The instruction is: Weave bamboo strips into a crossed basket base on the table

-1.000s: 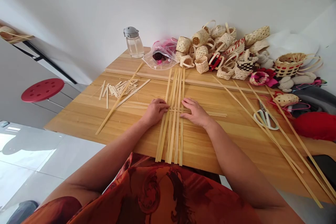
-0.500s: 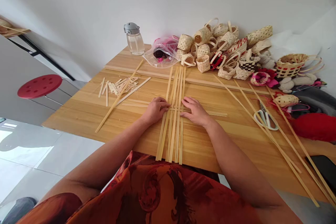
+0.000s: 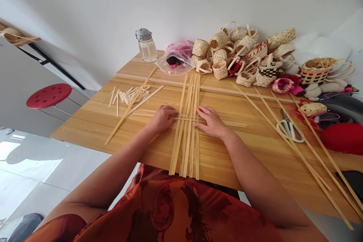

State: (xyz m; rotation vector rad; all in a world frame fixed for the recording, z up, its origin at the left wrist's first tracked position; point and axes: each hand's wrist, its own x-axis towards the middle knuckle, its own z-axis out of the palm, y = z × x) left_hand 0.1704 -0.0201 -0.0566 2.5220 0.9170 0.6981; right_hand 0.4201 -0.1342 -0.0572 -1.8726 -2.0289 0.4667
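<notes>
Several long pale bamboo strips (image 3: 186, 147) run lengthwise on the table in front of me, crossed near their middle by thinner crosswise strips (image 3: 235, 124). My left hand (image 3: 162, 118) lies at the left side of the crossing, its fingers curled together around the crosswise strips; the fingertips are partly hidden. On the right side of the crossing rests my right hand (image 3: 212, 122), thumb apart from the fingers, fingertips touching the outer lengthwise strip. A small woven section shows between both hands.
Short strip offcuts (image 3: 133, 96) and a longer strip lie to the left. A water bottle (image 3: 147, 49), a plastic bag (image 3: 177, 62) and small woven baskets (image 3: 219, 70) line the wall. Right are loose strips, white-handled scissors (image 3: 290, 130), red yarn (image 3: 342, 138) and a phone (image 3: 351, 181).
My left hand has slid slightly left, away from the lengthwise strips, uncovering more of the crossing. My right hand stays nearly in place. The view has shifted a little.
</notes>
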